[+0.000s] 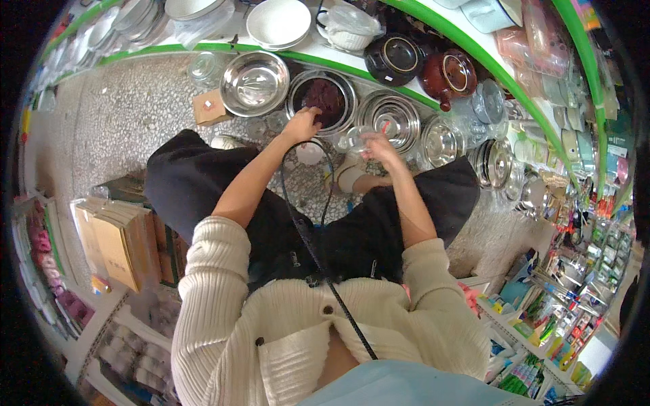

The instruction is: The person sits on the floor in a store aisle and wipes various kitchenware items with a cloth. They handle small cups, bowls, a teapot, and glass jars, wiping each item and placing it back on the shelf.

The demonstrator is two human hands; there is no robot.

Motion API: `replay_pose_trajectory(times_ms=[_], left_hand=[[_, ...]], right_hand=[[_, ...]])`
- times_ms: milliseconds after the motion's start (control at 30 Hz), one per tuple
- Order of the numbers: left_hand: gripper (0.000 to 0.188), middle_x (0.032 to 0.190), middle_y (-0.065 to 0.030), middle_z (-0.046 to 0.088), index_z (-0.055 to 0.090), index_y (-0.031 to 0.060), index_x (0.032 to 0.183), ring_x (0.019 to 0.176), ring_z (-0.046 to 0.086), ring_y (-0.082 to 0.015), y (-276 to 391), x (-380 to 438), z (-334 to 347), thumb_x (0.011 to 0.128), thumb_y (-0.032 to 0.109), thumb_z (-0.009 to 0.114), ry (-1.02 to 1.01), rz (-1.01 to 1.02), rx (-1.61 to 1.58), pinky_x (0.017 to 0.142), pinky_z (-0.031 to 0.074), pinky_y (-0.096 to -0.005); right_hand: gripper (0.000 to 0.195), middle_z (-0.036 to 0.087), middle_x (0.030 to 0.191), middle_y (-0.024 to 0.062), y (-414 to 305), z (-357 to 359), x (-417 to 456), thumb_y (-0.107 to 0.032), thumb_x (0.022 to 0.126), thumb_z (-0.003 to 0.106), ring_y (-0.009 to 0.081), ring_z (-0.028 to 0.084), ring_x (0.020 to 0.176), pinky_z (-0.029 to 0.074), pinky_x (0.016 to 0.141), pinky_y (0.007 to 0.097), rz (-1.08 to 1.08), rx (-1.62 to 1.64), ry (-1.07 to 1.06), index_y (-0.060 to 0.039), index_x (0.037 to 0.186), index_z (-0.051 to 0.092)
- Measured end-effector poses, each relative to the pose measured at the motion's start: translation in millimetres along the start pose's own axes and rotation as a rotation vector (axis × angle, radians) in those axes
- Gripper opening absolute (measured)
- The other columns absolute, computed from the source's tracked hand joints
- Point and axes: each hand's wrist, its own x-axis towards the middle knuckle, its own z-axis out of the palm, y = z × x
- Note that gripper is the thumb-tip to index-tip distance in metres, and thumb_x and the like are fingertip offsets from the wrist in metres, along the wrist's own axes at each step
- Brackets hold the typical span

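Observation:
My left hand [303,125] reaches over the near rim of a steel basin [293,105]. Its fingertips are at a dark red cloth [325,96] that lies in the basin; whether they grip it, I cannot tell. A clear glass vessel [354,139] is in my right hand [381,148], held beside the stacked steel basins [410,124]. Under my left wrist a pale round item [310,152] sits on the floor, partly hidden by a looped black cord [292,147].
A shiny steel bowl [254,83], a glass jar [203,68] and a small cardboard box [209,107] stand left on the speckled floor [122,111]. Green-edged shelves [167,48] hold white bowls [278,23], a black pot [393,58] and a brown pot [449,76]. Cardboard [117,243] leans at left.

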Motion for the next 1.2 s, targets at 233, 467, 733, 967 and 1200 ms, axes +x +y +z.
replay_pose_trajectory(times_ms=[233,467,733,967,1200], left_hand=[[0.044,0.109,-0.0254,0.052,0.047,0.0031,0.116,0.106,0.049,-0.0406,-16,22,43,0.079,0.023,0.062,0.115,-0.246,-0.021,0.089,0.043,-0.0436],[0.078,0.120,-0.0312,0.046,0.023,-0.0042,0.129,0.109,0.049,-0.0429,-20,73,48,0.074,0.026,0.070,0.165,-0.441,-0.034,0.091,0.042,-0.0439],[0.074,0.100,-0.0268,0.060,0.045,-0.0072,0.111,0.096,0.059,-0.0378,-64,104,59,0.063,0.039,0.077,0.061,-0.595,0.036,0.083,0.048,-0.0411],[0.047,0.080,-0.0225,0.065,0.064,-0.0080,0.090,0.078,0.064,-0.0316,-46,108,20,0.061,0.028,0.071,0.015,-0.438,-0.215,0.071,0.049,-0.0376],[0.032,0.085,-0.0041,0.064,0.063,-0.0003,0.095,0.078,0.057,-0.0156,65,68,-92,0.066,0.013,0.068,-0.008,-0.330,-0.890,0.076,0.044,-0.0288]], right_hand=[[0.026,0.064,0.081,0.0192,109,17,88,-0.008,0.076,0.051,0.0300,0.064,0.065,0.052,0.054,0.0372,-0.017,-0.063,0.152,0.0016,0.099,0.060],[0.035,0.061,0.097,0.0204,227,31,177,-0.016,0.072,0.057,0.0324,0.060,0.088,0.049,0.073,0.0424,-0.236,-0.613,0.162,-0.0047,0.105,0.058],[0.057,0.057,0.112,0.0228,169,41,137,-0.013,0.066,0.062,0.0356,0.052,0.108,0.043,0.089,0.0407,-0.152,-0.692,0.202,-0.0056,0.121,0.052],[0.062,0.054,0.116,0.0248,126,29,127,-0.022,0.070,0.066,0.0367,0.052,0.109,0.043,0.090,0.0399,-0.019,-0.700,0.090,0.0007,0.125,0.046],[0.076,0.046,0.131,0.0173,-45,6,54,-0.029,0.072,0.076,0.0237,0.044,0.121,0.037,0.097,0.0333,-0.478,-0.021,0.144,0.0020,0.130,0.040]])
